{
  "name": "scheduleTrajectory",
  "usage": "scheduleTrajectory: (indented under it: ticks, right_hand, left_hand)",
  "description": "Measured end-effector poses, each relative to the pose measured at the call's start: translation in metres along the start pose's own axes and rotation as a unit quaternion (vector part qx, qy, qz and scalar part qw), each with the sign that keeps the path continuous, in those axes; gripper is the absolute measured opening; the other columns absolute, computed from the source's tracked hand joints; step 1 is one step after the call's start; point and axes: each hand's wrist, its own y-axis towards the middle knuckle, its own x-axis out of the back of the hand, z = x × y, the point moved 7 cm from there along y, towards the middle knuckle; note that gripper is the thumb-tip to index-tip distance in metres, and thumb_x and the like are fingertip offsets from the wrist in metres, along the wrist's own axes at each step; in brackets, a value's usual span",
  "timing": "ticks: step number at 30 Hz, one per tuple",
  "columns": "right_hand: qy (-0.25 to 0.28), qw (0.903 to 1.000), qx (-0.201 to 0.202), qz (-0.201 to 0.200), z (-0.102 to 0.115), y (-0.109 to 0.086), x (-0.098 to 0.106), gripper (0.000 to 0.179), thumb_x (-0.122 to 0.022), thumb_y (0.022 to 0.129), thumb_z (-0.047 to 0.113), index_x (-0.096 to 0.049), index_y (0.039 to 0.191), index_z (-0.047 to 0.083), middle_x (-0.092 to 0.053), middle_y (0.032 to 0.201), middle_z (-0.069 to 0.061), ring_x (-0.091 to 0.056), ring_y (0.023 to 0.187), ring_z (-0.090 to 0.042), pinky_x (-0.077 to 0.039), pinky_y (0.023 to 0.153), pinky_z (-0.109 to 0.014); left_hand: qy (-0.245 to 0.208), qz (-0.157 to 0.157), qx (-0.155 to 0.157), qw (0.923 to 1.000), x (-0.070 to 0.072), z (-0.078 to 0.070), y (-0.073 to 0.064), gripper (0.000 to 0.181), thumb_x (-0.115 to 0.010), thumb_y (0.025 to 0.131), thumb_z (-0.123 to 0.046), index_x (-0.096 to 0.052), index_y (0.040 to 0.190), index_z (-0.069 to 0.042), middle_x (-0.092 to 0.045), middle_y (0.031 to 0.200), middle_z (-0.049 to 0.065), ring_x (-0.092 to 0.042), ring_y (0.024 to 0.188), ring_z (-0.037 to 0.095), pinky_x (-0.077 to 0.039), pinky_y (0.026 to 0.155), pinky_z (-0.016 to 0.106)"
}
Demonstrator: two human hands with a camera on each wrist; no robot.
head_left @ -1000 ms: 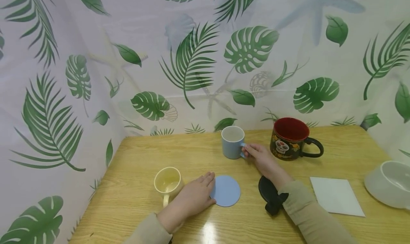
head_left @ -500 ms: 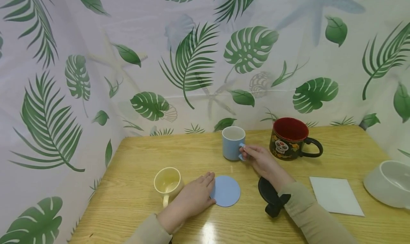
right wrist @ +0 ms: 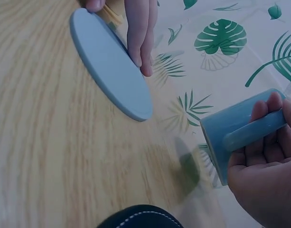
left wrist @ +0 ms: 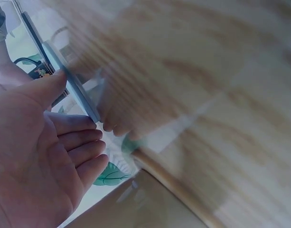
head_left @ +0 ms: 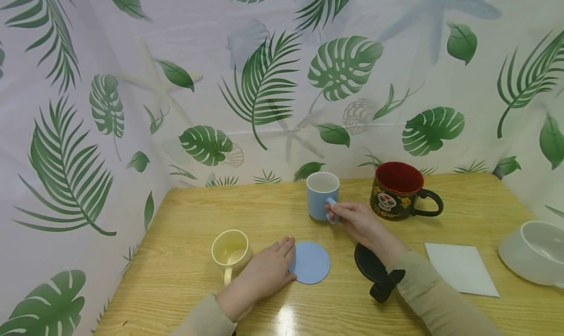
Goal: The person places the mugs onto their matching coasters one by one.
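Note:
My right hand [head_left: 359, 223] pinches the handle of a light blue mug [head_left: 318, 204] at the back middle of the table. In the right wrist view the blue mug [right wrist: 249, 126] is upright, its base near a shadow on the wood, with thumb and fingers around the handle. My left hand [head_left: 264, 267] lies along the left edge of a round light blue coaster [head_left: 312, 262], fingers extended. Seen from the left wrist, the thumb and fingertips meet the edge of the coaster [left wrist: 71, 83]. A yellow mug [head_left: 230, 250] stands just left of that hand.
A black skull-patterned mug [head_left: 392, 199] with a red inside stands right of the blue one. Beneath my right forearm lies a round black coaster [head_left: 367, 262], partly hidden. A white square coaster [head_left: 462, 270] and a white mug [head_left: 530, 255] are farther right. Leaf-printed cloth [head_left: 282, 96] hangs behind.
The blue mug has shifted slightly right, and its handle has turned toward the front, with my right hand following. My left hand and the light blue coaster have stayed put.

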Motion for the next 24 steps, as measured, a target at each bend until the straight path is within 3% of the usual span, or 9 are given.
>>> scheduleTrajectory:
  ticks: [24]
  right_hand:
    - [-0.049,0.9987,0.016,0.004,0.014,-0.020,-0.019,0.034,-0.059,0.109,0.012,-0.085,0.092,0.024,-0.076,0.094,0.011,-0.065,0.099,-0.004,-0.055,0.095,-0.015]
  left_hand:
    - [-0.002,-0.005,0.004,1.0000,0.004,-0.001,-0.002,0.073,-0.062,0.105,-0.051,-0.047,0.159,-0.005,-0.042,0.170,0.009,-0.041,0.158,0.021,-0.039,0.129,0.034]
